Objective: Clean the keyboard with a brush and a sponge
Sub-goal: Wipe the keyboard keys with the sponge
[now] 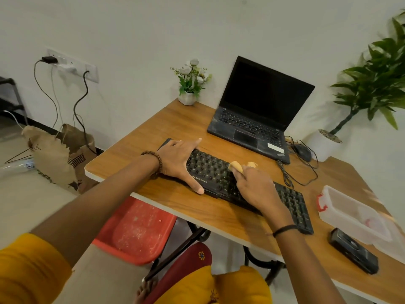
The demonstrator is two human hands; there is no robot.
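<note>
On the keyboard (210,170), sponge (236,166) inside curled fingers of right hand (256,189); left hand (177,159) flat, outspread.

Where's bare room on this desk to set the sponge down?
Bare wood: left of the black laptop, between the white flower pot and the black keyboard; a strip along the wooden desk's near edge. Crowded right end: clear plastic box, black mouse and cable, flat black device.

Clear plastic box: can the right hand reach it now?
Probably yes: only the flat keyboard lies between the clear plastic box and the right hand, though that hand holds the sponge.
</note>
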